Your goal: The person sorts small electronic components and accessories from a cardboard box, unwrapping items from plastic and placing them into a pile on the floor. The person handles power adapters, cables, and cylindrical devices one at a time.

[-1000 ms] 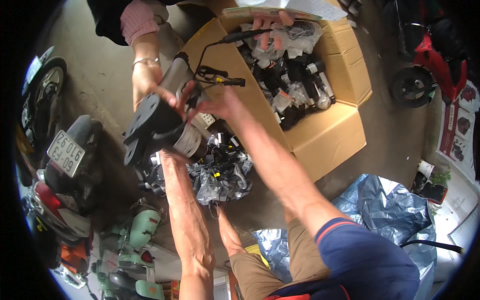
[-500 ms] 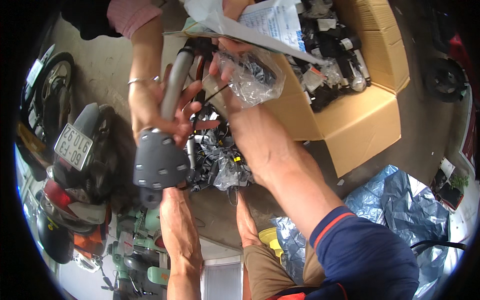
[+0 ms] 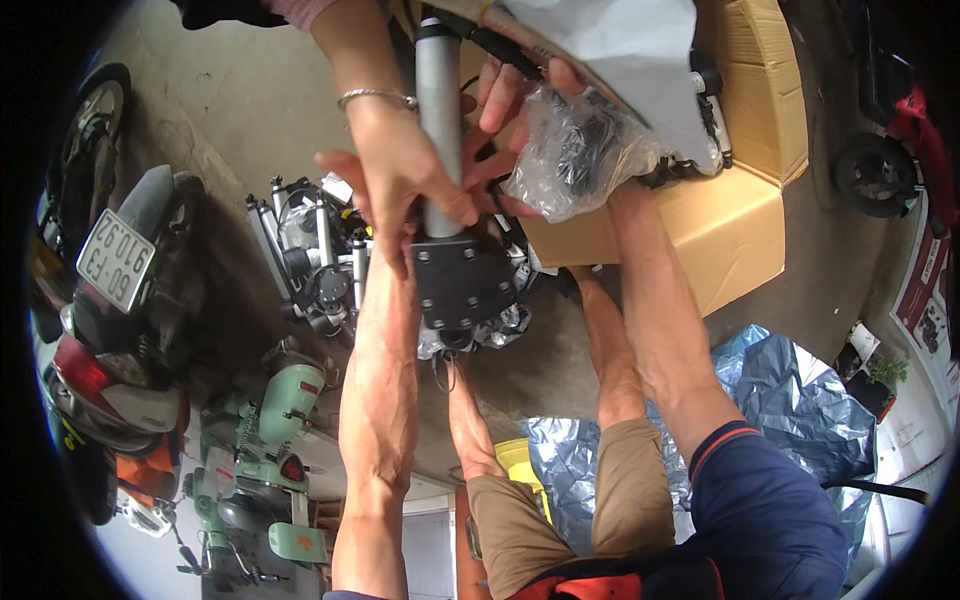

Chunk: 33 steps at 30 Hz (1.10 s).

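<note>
A linear actuator (image 3: 439,130), a grey tube with a black bolted housing, stands nearly upright in the middle of the view. Under its tube, partly hidden, is my left hand (image 3: 345,178), which appears wrapped round it. A co-worker's hand (image 3: 405,160) with a bracelet also grasps the tube from above. To the right, a clear plastic bag (image 3: 580,150) with a black part inside covers most of my right hand (image 3: 503,105); its fingers show at the bag's left edge and seem to hold it. A black cable (image 3: 495,45) passes above these fingers.
White papers (image 3: 620,50) overhang an open cardboard box (image 3: 690,240) on the right. Several more actuators (image 3: 325,250) lie on the floor at left. Crumpled silver sheeting (image 3: 800,400) spreads at lower right. A motorbike (image 3: 130,300) and a green scooter (image 3: 290,400) stand left.
The actuator has swung more upright and shifted right in view. The co-worker's hand has moved over the tube. My right hand and the bag have moved right, and the papers cover more of the box.
</note>
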{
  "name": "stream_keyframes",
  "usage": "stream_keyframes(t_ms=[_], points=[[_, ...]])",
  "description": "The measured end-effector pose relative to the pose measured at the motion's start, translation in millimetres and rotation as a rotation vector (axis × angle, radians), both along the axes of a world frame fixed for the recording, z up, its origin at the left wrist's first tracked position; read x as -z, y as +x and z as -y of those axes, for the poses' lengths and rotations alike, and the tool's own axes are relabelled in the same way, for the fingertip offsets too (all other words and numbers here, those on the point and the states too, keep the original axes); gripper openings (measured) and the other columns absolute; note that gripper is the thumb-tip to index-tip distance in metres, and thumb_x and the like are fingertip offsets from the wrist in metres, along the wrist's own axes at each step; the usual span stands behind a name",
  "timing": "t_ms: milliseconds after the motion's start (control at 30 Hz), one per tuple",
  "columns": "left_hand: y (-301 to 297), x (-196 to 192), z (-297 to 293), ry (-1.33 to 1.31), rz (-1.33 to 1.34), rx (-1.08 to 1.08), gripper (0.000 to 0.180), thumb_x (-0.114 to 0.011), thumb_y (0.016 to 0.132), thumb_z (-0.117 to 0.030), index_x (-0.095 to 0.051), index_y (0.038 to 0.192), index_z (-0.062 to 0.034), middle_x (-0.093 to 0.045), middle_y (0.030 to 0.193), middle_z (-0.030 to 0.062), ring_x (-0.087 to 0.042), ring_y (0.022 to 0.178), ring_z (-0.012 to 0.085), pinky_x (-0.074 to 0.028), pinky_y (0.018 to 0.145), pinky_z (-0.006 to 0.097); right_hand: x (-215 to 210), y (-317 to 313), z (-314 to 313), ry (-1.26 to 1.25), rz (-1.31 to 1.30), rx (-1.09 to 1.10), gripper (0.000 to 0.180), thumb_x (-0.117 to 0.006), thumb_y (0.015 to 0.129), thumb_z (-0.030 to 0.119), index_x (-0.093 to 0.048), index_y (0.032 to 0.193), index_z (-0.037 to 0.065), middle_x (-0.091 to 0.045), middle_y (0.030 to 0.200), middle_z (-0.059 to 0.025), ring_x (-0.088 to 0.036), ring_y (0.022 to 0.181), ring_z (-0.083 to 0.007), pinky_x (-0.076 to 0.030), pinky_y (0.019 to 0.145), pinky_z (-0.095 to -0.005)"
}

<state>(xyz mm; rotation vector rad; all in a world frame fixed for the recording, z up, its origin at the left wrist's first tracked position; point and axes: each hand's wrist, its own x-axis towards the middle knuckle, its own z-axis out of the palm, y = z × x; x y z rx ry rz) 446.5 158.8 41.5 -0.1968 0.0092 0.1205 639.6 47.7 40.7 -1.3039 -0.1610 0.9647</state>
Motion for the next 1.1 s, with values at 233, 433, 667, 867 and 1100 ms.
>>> stream_keyframes(t_ms=[233,433,667,867,1100], points=[[12.3,24.8,50.5,-0.175,0.161,-0.036,0.119,-0.083,0.077,-0.057,-0.014,0.166,-0.0192,-0.003,0.169,0.0293,-0.052,0.133,0.0522,-0.049,0.078,0.052,-9.5,-14.9,94.6,-0.327,0.102,-0.202,0.040,-0.070,0.094,0.033,-0.063,0.124,0.008,-0.067,0.119,-0.0069,-0.065,0.103,-0.0205,-0.053,0.085,-0.0398],[1.8,8.1,69.0,-0.228,0.351,-0.127,0.127,-0.089,0.072,-0.058,-0.013,0.167,-0.0205,0.003,0.170,0.0294,-0.056,0.129,0.0534,-0.056,0.071,0.043,8.3,-34.4,69.1,-0.379,0.109,-0.349,0.038,-0.070,0.093,0.031,-0.064,0.124,0.008,-0.067,0.118,-0.0070,-0.064,0.102,-0.0196,-0.053,0.085,-0.0389],[-133.7,15.8,105.0,-0.129,-0.156,0.023,0.078,-0.081,0.078,-0.011,-0.038,0.143,-0.0127,-0.019,0.167,0.0307,-0.061,0.122,0.0551,-0.059,0.063,0.047,87.8,-114.9,55.0,-0.494,0.135,-0.285,0.037,-0.071,0.093,0.028,-0.064,0.122,0.007,-0.068,0.118,-0.0072,-0.064,0.101,-0.0184,-0.053,0.086,-0.0378],[-220.4,35.7,142.4,-0.260,-0.280,-0.405,0.063,-0.067,0.088,-0.001,-0.040,0.143,-0.0132,-0.039,0.162,0.0227,-0.055,0.133,0.0503,-0.059,0.081,0.064,149.5,-201.6,19.0,-0.528,0.201,-0.128,0.042,-0.068,0.093,0.017,-0.062,0.131,0.000,-0.071,0.118,-0.0116,-0.065,0.106,-0.0221,-0.050,0.098,-0.0398],[-256.7,89.4,121.3,-0.067,-0.325,-0.547,0.069,-0.067,0.094,-0.013,-0.039,0.156,-0.0225,-0.069,0.129,0.0128,-0.059,0.133,0.0388,-0.028,0.111,0.084,251.4,-207.6,25.5,-0.573,0.591,-0.027,0.063,-0.077,0.087,0.022,-0.050,0.139,-0.004,-0.072,0.108,-0.0235,-0.072,0.098,-0.0343,-0.056,0.086,-0.0438]])
